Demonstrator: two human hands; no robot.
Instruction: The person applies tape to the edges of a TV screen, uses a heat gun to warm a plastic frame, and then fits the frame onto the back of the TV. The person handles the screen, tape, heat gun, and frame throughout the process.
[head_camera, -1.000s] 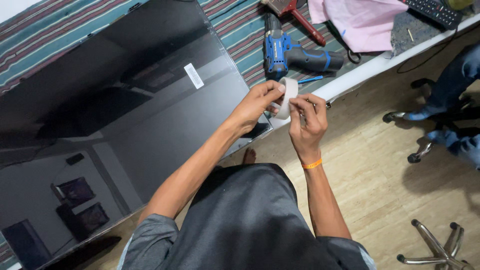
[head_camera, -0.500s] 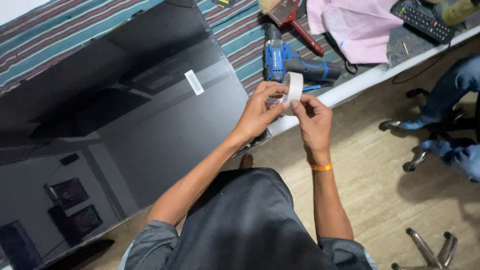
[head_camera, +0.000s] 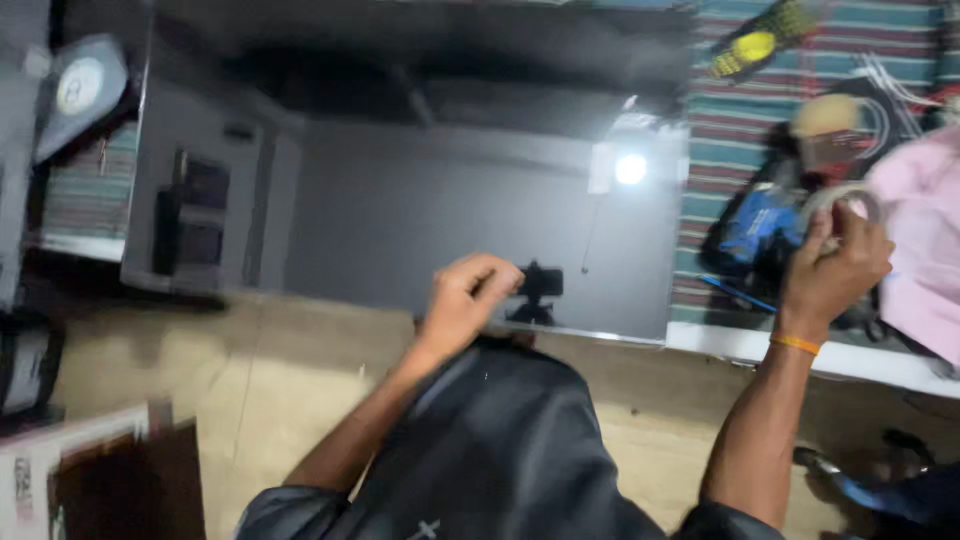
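Observation:
The view is blurred. My right hand (head_camera: 835, 265), with an orange band on its wrist, is raised at the right and grips a pale roll of tape (head_camera: 842, 200). My left hand (head_camera: 465, 300) is well apart from it to the left, fingers pinched together over the near edge of a large dark glossy screen panel (head_camera: 420, 200). Whether anything is pinched in the left fingers is too blurred to tell. The panel lies flat on a striped cloth (head_camera: 740, 130) covering the table.
A blue power drill (head_camera: 760, 225) lies just right of the panel, below the tape roll. Pink cloth (head_camera: 920, 250) is at the far right, and a yellow-and-black object (head_camera: 755, 45) at the top. Wood-look floor (head_camera: 250, 380) lies below. A chair base (head_camera: 870, 480) stands at lower right.
My hands were together on the tape roll; now the left hand has drawn away to the left while the right keeps the roll. The view has swung round.

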